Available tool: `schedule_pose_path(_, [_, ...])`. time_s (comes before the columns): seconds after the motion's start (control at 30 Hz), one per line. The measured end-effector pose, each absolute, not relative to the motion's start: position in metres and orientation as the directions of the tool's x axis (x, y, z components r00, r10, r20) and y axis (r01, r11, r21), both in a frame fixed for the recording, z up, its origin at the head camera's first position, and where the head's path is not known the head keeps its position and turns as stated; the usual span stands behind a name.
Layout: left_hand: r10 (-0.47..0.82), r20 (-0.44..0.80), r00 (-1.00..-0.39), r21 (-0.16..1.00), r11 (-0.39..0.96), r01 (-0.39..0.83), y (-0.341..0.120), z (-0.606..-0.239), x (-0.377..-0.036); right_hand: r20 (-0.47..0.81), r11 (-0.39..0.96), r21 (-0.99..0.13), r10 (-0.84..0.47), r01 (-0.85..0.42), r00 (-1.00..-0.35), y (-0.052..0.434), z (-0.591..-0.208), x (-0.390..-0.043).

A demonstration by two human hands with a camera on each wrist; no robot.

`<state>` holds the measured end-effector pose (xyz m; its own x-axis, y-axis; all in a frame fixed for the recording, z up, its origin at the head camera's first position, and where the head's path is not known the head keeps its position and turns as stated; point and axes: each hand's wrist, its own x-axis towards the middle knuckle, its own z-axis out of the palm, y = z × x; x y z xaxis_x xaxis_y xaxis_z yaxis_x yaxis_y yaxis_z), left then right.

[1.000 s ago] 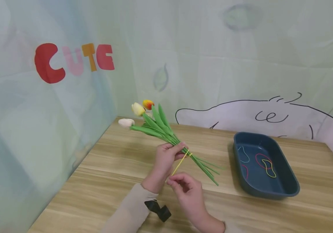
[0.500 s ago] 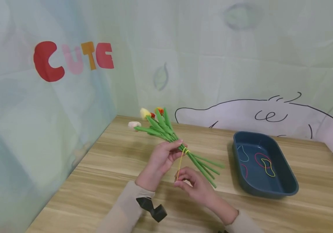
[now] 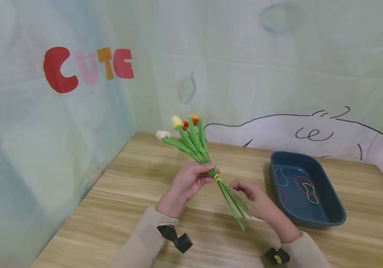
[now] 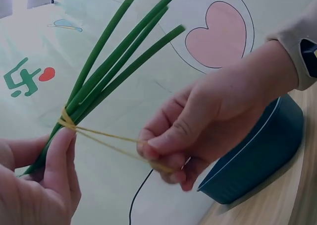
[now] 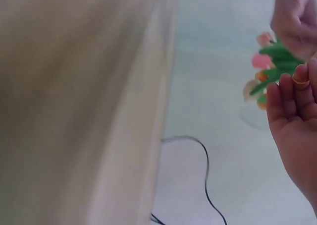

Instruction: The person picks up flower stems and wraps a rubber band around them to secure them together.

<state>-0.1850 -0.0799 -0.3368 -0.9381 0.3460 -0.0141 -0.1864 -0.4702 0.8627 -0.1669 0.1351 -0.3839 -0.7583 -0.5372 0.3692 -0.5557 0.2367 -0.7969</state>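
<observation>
My left hand [image 3: 188, 182] grips a bunch of tulips [image 3: 195, 145] by the green stems, thumb on top. White, yellow and red-orange heads point up and left; the stem ends fan out toward the lower right. Around the stems, just past the left fingers, lies a yellow rubber band [image 3: 217, 178] in wound loops. One loop of that rubber band [image 4: 106, 134] stretches in the left wrist view to my right hand [image 4: 208, 111], which pinches it between thumb and fingers. In the head view my right hand [image 3: 260, 201] is behind the stem ends, partly hidden by them.
A dark blue tray [image 3: 340, 219] stands on the wooden table [image 3: 118, 193] to the right, close to my right forearm. Several coloured rubber bands [image 3: 306, 186] lie in it. A printed cloth [image 3: 245, 89] hangs behind the table and along its left side.
My right hand has moved right, from below the stems to behind their ends, pulling the rubber band's loop along. The bunch has shifted right and turned more upright in my left hand.
</observation>
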Motion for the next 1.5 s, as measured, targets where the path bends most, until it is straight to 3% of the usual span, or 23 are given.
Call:
schedule_pose_path(0.13, [0.416, 0.01, -0.909, 0.898, -0.404, -0.175, -0.082, -0.336, -0.184, 0.367, 0.231, -0.817, -0.498, -0.528, -0.786, 0.145, -0.37, -0.171])
schedule_pose_path(0.3, [0.427, 0.03, -0.904, 0.952, -0.288, -0.104, -0.082, -0.34, -0.186, 0.279, 0.293, -0.862, -0.405, -0.413, -0.871, 0.146, -0.346, -0.168])
schedule_pose_path(0.6, [0.267, 0.088, -0.96, 0.993, 0.058, 0.108, -0.075, -0.342, -0.183, 0.109, 0.317, -0.932, -0.216, -0.175, -0.97, 0.138, -0.32, -0.15])
schedule_pose_path(0.73, [0.173, 0.17, -0.97, 0.977, 0.097, 0.188, -0.069, -0.344, -0.181, 0.12, 0.322, -0.934, -0.127, -0.156, -0.985, 0.119, -0.315, -0.135])
schedule_pose_path(0.9, [0.039, 0.279, -0.96, 0.959, 0.045, 0.28, -0.065, -0.348, -0.182, 0.208, 0.235, -0.947, -0.073, -0.219, -0.975, 0.081, -0.327, -0.113])
schedule_pose_path(1.03, [-0.081, 0.294, -0.952, 0.952, -0.069, 0.299, -0.065, -0.349, -0.184, 0.219, 0.107, -0.968, -0.082, -0.227, -0.972, 0.054, -0.35, -0.104])
schedule_pose_path(1.3, [-0.133, 0.072, -0.989, 0.859, -0.495, 0.129, -0.068, -0.341, -0.185, 0.11, -0.025, -0.994, -0.124, -0.107, -0.986, 0.046, -0.379, -0.108])
schedule_pose_path(1.5, [-0.037, -0.034, -0.999, 0.789, -0.614, -0.004, -0.074, -0.336, -0.188, 0.027, -0.118, -0.993, -0.256, 0.003, -0.966, 0.072, -0.379, -0.116])
